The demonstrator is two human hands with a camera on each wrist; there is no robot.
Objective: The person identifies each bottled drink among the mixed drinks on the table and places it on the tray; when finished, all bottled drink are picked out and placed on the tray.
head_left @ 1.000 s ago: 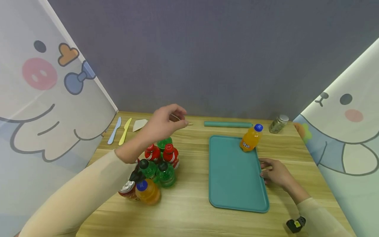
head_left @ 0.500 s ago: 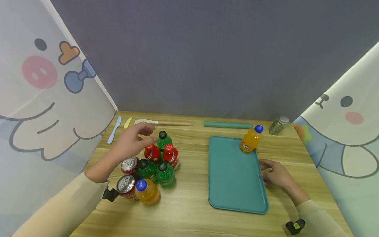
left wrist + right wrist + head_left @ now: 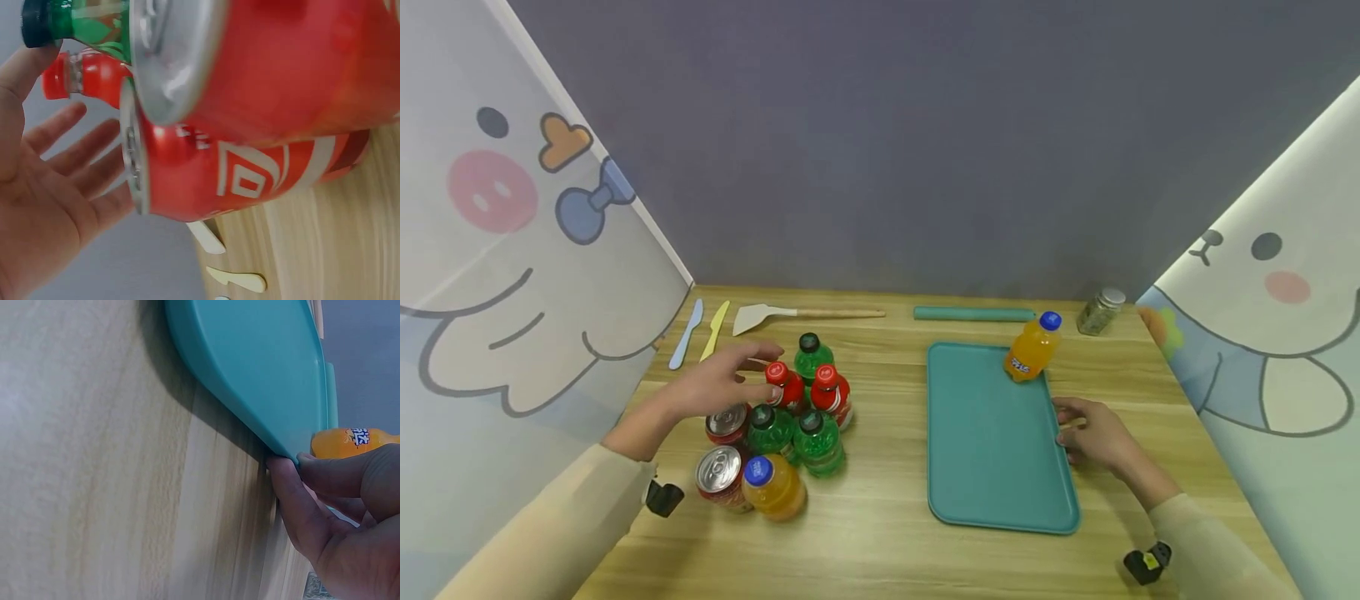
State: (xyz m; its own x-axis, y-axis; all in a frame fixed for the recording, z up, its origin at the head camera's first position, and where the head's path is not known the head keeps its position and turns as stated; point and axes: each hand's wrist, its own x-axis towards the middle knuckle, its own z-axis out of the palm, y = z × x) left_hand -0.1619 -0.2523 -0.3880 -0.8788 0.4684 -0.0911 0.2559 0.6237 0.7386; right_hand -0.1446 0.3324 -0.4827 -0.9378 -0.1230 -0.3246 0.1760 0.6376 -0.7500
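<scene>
My left hand is at the back left of a drink cluster, its fingers spread beside a red-capped bottle. The left wrist view shows the fingers loosely extended behind two red drink cans; whether they touch the bottle I cannot tell. Crowded around are green bottles, another red bottle and an orange soda bottle. At the right, my right hand pinches the rim of a teal tray between thumb and fingers. An orange soda bottle stands at the tray's back right corner.
Along the table's back lie a blue knife, a yellow knife, a spatula and a teal rod. A small spice jar stands at the back right. A grey wall rises behind.
My left hand has moved left and back from above the table's middle, then lowered to the red-capped bottle. My right hand stays on the tray's edge.
</scene>
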